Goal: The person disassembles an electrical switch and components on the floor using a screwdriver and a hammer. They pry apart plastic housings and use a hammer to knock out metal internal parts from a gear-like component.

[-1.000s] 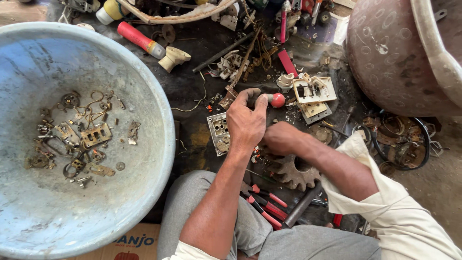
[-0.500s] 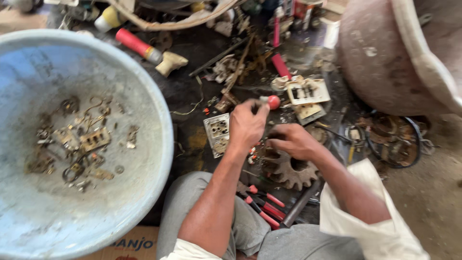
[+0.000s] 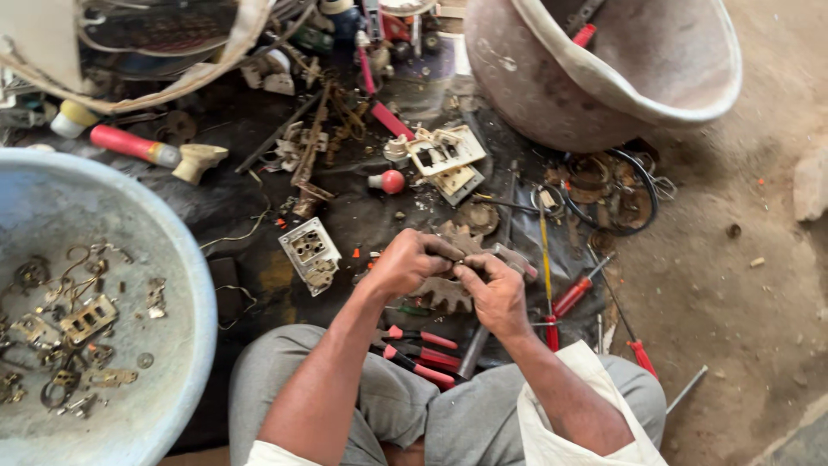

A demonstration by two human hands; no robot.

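My left hand [image 3: 407,261] and my right hand [image 3: 493,295] meet in front of my knees, fingertips pinched together on a small grey metal part [image 3: 515,259] whose end sticks out past the right hand. It is too small to tell its exact shape. Under the hands lies a rusty toothed gear [image 3: 444,293]. Red-handled pliers [image 3: 423,352] rest on my grey trousers just below. A white socket plate [image 3: 310,252] lies to the left of my left hand.
A big pale blue basin [image 3: 185,345] with several brass scraps stands at left. A reddish tub [image 3: 517,95] stands at the upper right. Red-handled screwdrivers [image 3: 573,295], a red knob [image 3: 390,181], switch plates [image 3: 444,155] and wires litter the dark mat. Bare dirt floor lies at right.
My left hand has let go of the red-knobbed tool it held upright and drawn back toward me. Both hands now meet over the gear. The view has shifted right.
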